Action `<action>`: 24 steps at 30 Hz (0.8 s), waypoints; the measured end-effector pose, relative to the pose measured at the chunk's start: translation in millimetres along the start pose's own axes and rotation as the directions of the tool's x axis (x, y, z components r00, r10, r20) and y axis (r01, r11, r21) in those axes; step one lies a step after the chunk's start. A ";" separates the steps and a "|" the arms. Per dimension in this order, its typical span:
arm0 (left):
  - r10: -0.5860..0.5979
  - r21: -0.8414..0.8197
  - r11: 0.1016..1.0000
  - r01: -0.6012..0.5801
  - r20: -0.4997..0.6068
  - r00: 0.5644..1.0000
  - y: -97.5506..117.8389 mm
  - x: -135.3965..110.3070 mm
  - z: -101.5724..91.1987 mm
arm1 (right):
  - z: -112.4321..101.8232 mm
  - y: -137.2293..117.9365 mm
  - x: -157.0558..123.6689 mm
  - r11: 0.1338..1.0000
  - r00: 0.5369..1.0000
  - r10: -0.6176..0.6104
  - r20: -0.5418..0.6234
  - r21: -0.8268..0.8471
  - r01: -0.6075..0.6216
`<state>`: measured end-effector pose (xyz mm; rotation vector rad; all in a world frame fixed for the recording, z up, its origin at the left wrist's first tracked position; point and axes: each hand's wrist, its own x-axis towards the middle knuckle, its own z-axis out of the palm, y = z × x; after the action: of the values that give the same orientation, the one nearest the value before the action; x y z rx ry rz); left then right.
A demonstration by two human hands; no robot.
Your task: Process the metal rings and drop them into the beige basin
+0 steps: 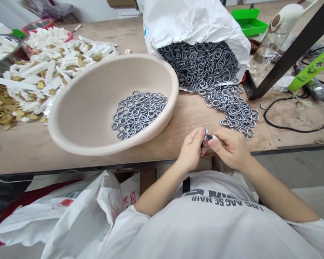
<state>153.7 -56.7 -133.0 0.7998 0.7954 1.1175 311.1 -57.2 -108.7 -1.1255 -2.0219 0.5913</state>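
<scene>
My left hand [191, 149] and my right hand [230, 147] meet at the table's front edge, both closed in a pinch. Between them they hold a small metal ring [205, 137] and a short pale strip. A beige plastic basin [78, 118] stands to the left, tilted, with a heap of metal rings [139, 113] in it. Behind my hands, loose rings [233, 108] spill over the table from an open white sack [194, 21] full of them.
White plastic pieces [51, 68] and small gold parts [1, 109] cover the table's left end. A dark slanted bar [291, 54], black cables [294, 127], a green tray [250, 21] and a bottle lie at the right. White plastic bags [70, 216] hang below the table edge.
</scene>
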 end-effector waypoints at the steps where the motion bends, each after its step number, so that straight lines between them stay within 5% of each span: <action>1: -0.005 -0.003 1.000 0.005 -0.001 1.000 -0.6 0.5 0.0 | -0.3 -1.4 -1.9 0.999 1.000 -0.021 -0.006 -0.039 0.020; 9: 0.003 0.012 1.000 -0.004 0.065 0.998 -5.3 -0.9 -4.1 | -1.0 -2.3 -1.5 0.994 0.997 0.027 0.072 -0.110 -0.018; 15: 0.010 0.035 0.999 -0.020 0.265 0.964 3.3 -13.1 -6.4 | -10.4 37.6 31.0 0.925 0.958 0.285 -0.035 -0.250 -0.285; 20: -0.054 -0.065 0.996 0.058 0.056 0.997 9.4 -6.1 -15.1 | -7.6 63.6 95.0 0.788 0.973 0.230 -0.033 -0.580 -0.206; 24: -0.083 -0.072 0.994 0.081 -0.023 0.996 13.7 -2.1 -24.2 | 5.3 73.9 129.9 0.758 0.977 0.210 0.021 -0.635 -0.149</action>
<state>126.3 -52.0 -132.7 0.6887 0.7991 1.0793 300.6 91.9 -113.7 -1.7288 -2.2788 0.0216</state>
